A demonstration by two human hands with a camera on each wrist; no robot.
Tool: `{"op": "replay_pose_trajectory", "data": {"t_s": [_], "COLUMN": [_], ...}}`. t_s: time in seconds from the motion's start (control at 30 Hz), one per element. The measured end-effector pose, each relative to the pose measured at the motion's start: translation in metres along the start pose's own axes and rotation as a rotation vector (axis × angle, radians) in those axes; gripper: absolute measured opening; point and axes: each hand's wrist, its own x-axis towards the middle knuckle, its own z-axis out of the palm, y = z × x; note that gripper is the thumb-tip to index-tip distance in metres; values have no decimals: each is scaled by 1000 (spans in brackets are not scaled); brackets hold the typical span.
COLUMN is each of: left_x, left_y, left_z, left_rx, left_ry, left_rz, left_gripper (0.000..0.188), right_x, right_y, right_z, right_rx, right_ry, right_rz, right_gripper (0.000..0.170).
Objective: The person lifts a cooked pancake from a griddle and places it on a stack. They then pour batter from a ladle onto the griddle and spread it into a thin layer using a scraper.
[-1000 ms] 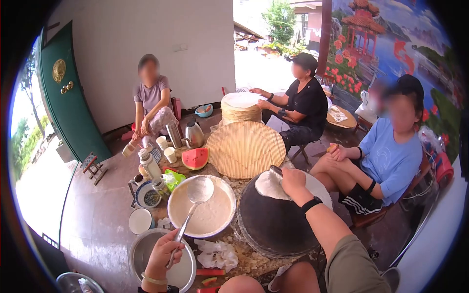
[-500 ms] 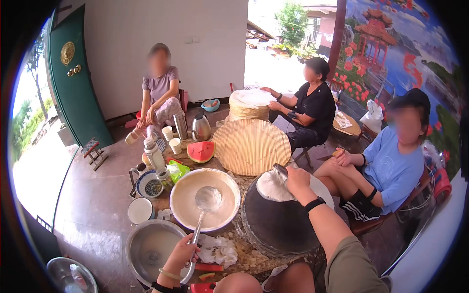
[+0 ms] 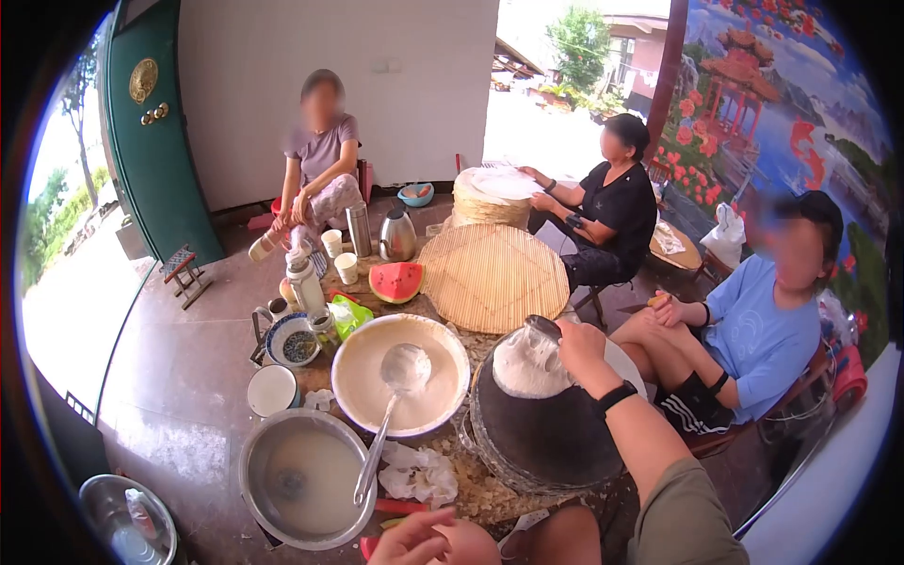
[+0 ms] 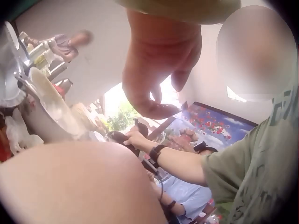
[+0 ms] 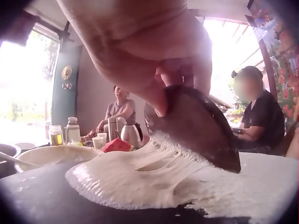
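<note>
My right hand [image 3: 582,350] grips a dark, curved-edged scraper [image 5: 196,126] at the far side of a round black griddle [image 3: 556,433]. The scraper's lower edge is in a thick mound of pale batter [image 5: 126,177], which pulls into strands against it. A thin white layer lies on the griddle to the right. My left hand [image 3: 414,541] hangs empty over my knee, fingers loosely curled. Left of the griddle, a metal ladle [image 3: 407,367] rests in a white basin [image 3: 336,363] of batter, its handle leaning over the near rim.
A metal basin [image 3: 252,490] with cloudy liquid stands front left, beside crumpled paper [image 3: 419,474]. Behind the griddle are a round straw mat [image 3: 494,278], a watermelon piece [image 3: 395,282], cups and a kettle [image 3: 397,235]. Several people sit around; one handles a flatbread stack [image 3: 490,202].
My left hand has let go of the ladle, which now rests in the batter basin, and has drawn back toward my knee. My right hand has worked the batter on the griddle's far side.
</note>
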Motion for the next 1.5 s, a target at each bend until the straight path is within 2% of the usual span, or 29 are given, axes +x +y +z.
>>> {"op": "replay_pose_trajectory", "data": {"t_s": [0.03,0.17,0.23,0.33,0.37,0.43,0.47,0.53,0.63,0.77,0.93,1.03,1.07,1.17,1.23,1.33,1.43,1.5], "left_x": [-4,-18,-23,-32,-35,-38,-40,-39,-32,-25,-19,-19,-20,-20,-18,-19,-19,-20], "left_y": [7,-16,-18,-34,-39,-40,-40,-43,-39,-45,-59,-65,-66,-67,-70,-63,-55,-56], "left_z": [12,20,22,13,9,7,8,12,23,25,18,14,15,15,17,19,20,19], "left_rx": [-71,-320,-443,-585,-623,-598,-585,-600,-637,-679,-714,-718,-716,-722,-659,-653,-680,-703], "left_ry": [-99,-296,-259,-242,-240,-194,-171,-139,-154,-178,-202,-203,-198,-218,-159,-136,-156,-169], "left_rz": [12,-116,-141,-196,-213,-227,-239,-235,-215,-204,-171,-139,-134,-180,-161,-139,-114,-112], "left_gripper": [37,35,33,33,33,33,33,33,32,31,28,27,26,27,27,27,26,26], "right_x": [4,-13,-36,-74,-75,-71,-63,-41,-15,-27,-89,-91,-84,-55,-44,-51,-82,-111], "right_y": [-1,-25,-31,-34,-32,-28,-29,-27,-28,-36,-27,-16,-17,-25,-35,-42,-29,-17], "right_z": [9,-1,-9,-43,-53,-69,-66,-47,-7,-5,-55,-73,-71,-42,-21,-20,-32,-52], "right_rx": [-2,1,14,78,61,33,29,24,41,48,122,121,106,80,90,98,175,133], "right_ry": [-15,-73,-129,-172,-199,-250,-198,-88,-49,-91,-184,-234,-192,-85,-43,-63,-77,-144], "right_rz": [11,-47,-114,-260,-244,-212,-185,-121,-83,-173,-352,-321,-287,-207,-204,-249,-431,-417], "right_gripper": [14,16,24,15,16,16,16,16,22,20,18,18,18,19,23,23,17,17]}}
